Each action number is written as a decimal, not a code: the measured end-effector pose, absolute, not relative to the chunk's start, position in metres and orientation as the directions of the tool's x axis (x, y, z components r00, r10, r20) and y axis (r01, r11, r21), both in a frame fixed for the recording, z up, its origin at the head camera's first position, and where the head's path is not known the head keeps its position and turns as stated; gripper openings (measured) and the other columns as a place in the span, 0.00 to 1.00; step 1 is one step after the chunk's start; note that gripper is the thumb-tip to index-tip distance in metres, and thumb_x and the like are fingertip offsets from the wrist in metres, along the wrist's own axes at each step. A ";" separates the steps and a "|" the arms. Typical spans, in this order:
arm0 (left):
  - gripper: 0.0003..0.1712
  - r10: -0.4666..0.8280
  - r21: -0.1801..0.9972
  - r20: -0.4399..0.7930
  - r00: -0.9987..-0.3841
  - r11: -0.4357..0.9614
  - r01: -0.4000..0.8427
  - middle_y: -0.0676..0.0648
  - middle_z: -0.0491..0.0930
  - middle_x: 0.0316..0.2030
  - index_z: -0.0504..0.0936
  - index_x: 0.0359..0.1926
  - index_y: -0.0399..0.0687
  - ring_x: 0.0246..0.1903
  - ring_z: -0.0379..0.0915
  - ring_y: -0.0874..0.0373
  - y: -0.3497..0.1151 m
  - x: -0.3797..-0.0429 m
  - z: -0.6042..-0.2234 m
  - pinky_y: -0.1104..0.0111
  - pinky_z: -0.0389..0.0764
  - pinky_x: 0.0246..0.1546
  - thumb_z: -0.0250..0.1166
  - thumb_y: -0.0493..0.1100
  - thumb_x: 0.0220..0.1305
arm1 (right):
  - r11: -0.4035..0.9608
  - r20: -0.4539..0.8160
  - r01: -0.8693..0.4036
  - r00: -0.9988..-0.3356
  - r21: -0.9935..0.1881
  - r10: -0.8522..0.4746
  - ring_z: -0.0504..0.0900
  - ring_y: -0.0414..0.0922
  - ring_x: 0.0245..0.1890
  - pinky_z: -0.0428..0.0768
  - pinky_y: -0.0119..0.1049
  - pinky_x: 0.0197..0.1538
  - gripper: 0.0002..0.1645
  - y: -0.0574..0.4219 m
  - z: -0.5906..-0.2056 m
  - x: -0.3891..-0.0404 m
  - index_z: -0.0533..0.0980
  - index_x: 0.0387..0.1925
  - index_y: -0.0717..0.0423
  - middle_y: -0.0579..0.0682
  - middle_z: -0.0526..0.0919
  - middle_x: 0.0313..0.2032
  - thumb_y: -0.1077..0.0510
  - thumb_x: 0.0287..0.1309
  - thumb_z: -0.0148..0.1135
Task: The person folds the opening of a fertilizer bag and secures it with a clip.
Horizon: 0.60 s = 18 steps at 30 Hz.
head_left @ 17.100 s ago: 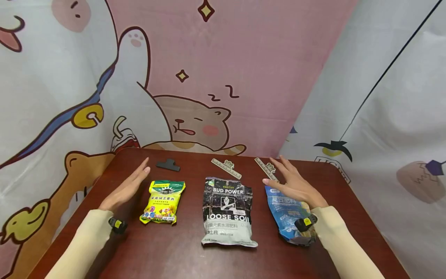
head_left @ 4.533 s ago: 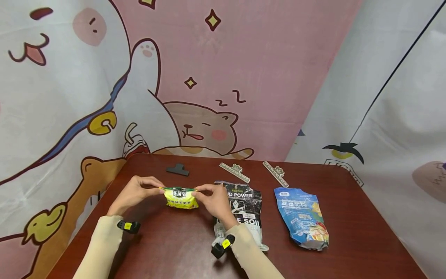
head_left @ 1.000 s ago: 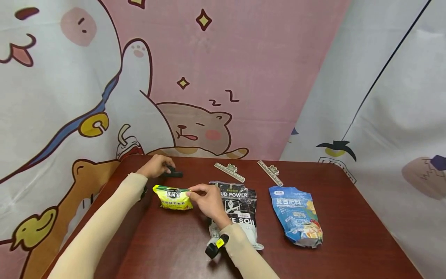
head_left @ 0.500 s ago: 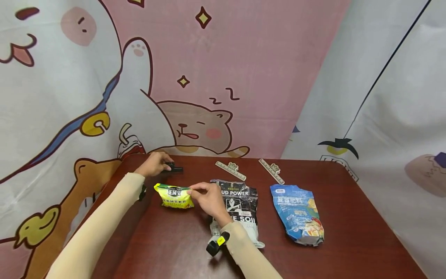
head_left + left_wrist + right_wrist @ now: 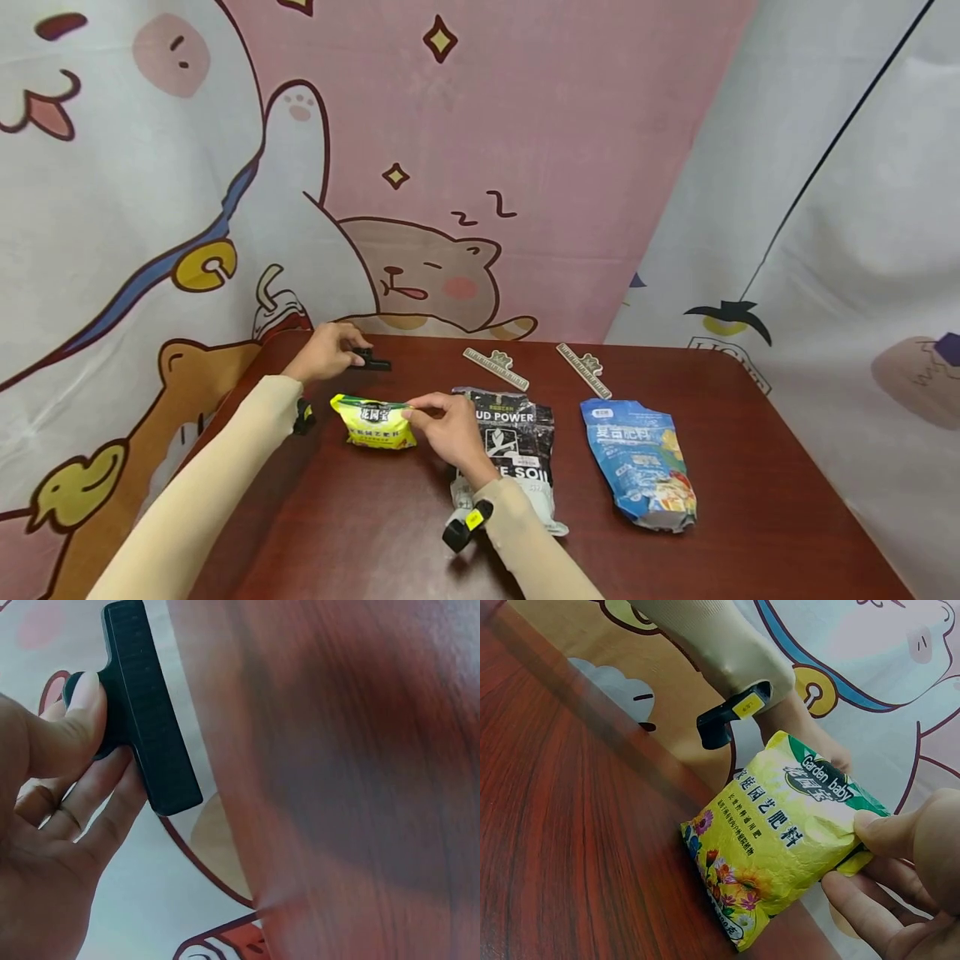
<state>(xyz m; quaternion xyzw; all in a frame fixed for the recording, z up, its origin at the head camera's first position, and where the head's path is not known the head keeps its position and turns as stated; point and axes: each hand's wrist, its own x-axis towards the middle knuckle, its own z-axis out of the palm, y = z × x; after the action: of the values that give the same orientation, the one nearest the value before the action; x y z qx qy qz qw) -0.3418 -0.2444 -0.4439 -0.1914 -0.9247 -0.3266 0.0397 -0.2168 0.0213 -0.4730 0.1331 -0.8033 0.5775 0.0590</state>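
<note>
My left hand [image 5: 327,352] is at the far left of the table, pinching the handle of a black clip [image 5: 150,712] between thumb and fingers. In the left wrist view the clip's long bar points away from the palm. My right hand [image 5: 450,435] pinches the top right corner of a yellow fertilizer bag [image 5: 769,832] with a green top edge. That bag stands upright in front of the left hand, its printed face toward me. Behind the right hand and wrist lies a black and white soil bag [image 5: 517,442], partly covered by them.
A blue fertilizer bag [image 5: 641,462] lies on the right of the brown table [image 5: 750,500]. Two pale clips with ruler-like bars, one left [image 5: 497,368] and one right [image 5: 584,371], lie near the back edge. A printed cloth [image 5: 570,150] hangs behind the table.
Since 4.5 seconds ago my left hand has left the yellow bag and gone to the black clip. Over the last second it has raised the clip slightly; the right hand keeps its pinch.
</note>
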 end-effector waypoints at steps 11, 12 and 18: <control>0.11 0.285 0.586 0.268 -0.920 0.710 0.391 0.41 0.87 0.41 0.91 0.41 0.42 0.28 0.75 0.54 -0.248 -0.323 -0.426 0.65 0.75 0.28 0.72 0.29 0.57 | 0.302 0.240 -0.276 -0.959 -0.912 -0.153 0.86 0.34 0.34 0.82 0.28 0.36 0.04 0.021 -0.472 -0.216 0.91 0.37 0.45 0.45 0.92 0.37 0.54 0.59 0.74; 0.11 0.281 0.588 0.275 -0.920 0.708 0.392 0.41 0.87 0.40 0.91 0.41 0.42 0.27 0.76 0.54 -0.248 -0.321 -0.425 0.65 0.75 0.28 0.71 0.29 0.57 | 0.302 0.240 -0.277 -0.959 -0.912 -0.152 0.86 0.34 0.34 0.82 0.28 0.36 0.04 0.021 -0.472 -0.217 0.91 0.37 0.45 0.45 0.92 0.37 0.54 0.59 0.74; 0.10 0.257 0.586 0.317 -0.913 0.704 0.401 0.42 0.87 0.41 0.91 0.40 0.44 0.27 0.77 0.54 -0.247 -0.308 -0.416 0.66 0.74 0.27 0.72 0.29 0.58 | 0.309 0.249 -0.286 -0.956 -0.907 -0.154 0.86 0.35 0.36 0.81 0.28 0.37 0.04 0.020 -0.473 -0.217 0.91 0.37 0.44 0.44 0.92 0.37 0.54 0.59 0.75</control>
<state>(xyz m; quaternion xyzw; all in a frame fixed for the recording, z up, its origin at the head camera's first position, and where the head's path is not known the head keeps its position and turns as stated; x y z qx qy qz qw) -0.3079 -0.2469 -0.4158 -0.1794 -0.9168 -0.3405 0.1064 -0.2169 0.0204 -0.4725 0.1363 -0.8068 0.5720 0.0578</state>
